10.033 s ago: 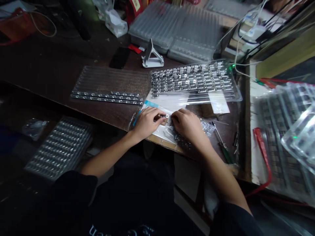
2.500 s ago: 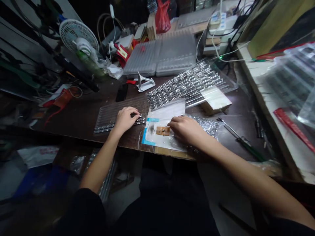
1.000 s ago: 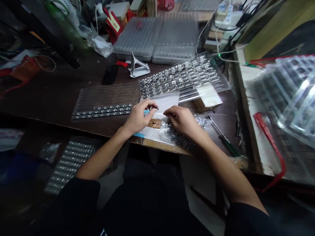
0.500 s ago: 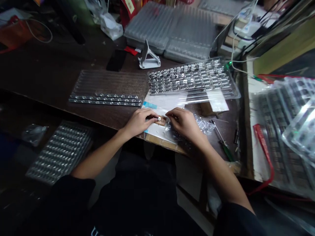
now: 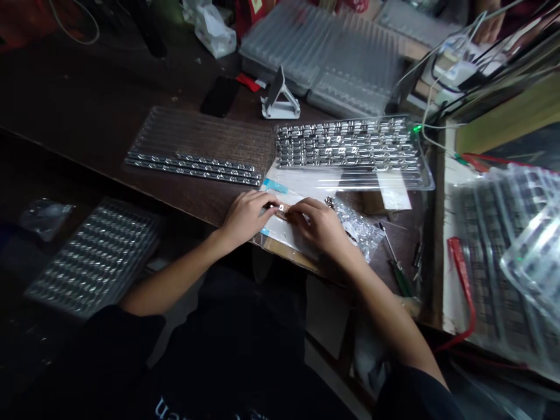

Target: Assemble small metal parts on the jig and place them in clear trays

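Note:
A small part with a white square top (image 5: 281,207) sits at the front middle of the table, over a small brown block. My left hand (image 5: 248,217) pinches this part from the left between thumb and fingertips. From the right, my right hand (image 5: 321,224) reaches the brown block with its fingers drawn together; whatever is between its fingertips is too small to make out. A white sheet (image 5: 291,234) with blue tape lies under both hands. Beside my right hand is a clear bag of small metal pieces (image 5: 365,224).
Behind the hands lie a tray of metal parts (image 5: 371,143) and a ribbed clear tray (image 5: 201,137). A phone stand (image 5: 280,102), a phone (image 5: 220,97) and a screwdriver (image 5: 396,262) are around them. Another person's hand (image 5: 489,28) shows at the top right.
My right hand has moved left to the brown block and now covers much of it. The view has shifted, and another person's hand has come into sight at the top right.

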A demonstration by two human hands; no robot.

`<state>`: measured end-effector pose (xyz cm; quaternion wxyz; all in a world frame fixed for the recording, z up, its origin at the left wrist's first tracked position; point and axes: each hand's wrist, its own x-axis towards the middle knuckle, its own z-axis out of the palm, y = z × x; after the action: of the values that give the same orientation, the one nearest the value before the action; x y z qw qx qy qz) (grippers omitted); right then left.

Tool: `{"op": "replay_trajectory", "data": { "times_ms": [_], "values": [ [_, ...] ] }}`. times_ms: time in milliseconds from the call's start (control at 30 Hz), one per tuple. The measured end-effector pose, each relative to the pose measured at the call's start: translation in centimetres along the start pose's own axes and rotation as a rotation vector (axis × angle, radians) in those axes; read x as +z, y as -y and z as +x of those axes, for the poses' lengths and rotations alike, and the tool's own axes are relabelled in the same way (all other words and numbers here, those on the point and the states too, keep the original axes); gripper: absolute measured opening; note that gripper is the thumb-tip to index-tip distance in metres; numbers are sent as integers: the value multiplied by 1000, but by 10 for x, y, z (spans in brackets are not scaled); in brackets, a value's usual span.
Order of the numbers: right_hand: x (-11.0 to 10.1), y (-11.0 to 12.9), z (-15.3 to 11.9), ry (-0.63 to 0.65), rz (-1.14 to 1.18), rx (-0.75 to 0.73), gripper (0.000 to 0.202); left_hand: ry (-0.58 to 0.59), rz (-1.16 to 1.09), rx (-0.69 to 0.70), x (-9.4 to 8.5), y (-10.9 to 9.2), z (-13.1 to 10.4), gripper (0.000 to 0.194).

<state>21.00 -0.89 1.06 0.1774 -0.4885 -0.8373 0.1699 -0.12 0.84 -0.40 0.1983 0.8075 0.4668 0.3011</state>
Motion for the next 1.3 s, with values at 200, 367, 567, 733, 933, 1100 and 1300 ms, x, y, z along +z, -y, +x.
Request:
{"op": "replay_trajectory", "data": {
  "times_ms": [200, 367, 567, 733, 933, 1100, 1300],
  "values": [
    [4, 7, -2, 64, -255, -102, 28, 44, 57, -1, 0, 0, -7, 14],
    [-17, 2, -6, 68, -192, 64, 25, -71, -41, 12, 7, -14, 4, 9],
    [-35, -7, -12, 163, -210, 222, 21, -45, -122, 55, 25, -27, 14, 8],
    [-31, -4, -11, 207, -229, 236, 25, -18, -94, 64, 31, -25, 14, 9],
    [-29, -5, -11, 178, -183, 184, 20, 18, -89, 41, 28, -26, 14, 6],
    [-30, -10, -14, 136, -112, 214, 18, 30, -71, 23, 29, -27, 13, 5],
    [-30, -16, -16, 71, 43, 174, 19, 14, -82, 18, 32, -24, 13, 6]
  ]
}}
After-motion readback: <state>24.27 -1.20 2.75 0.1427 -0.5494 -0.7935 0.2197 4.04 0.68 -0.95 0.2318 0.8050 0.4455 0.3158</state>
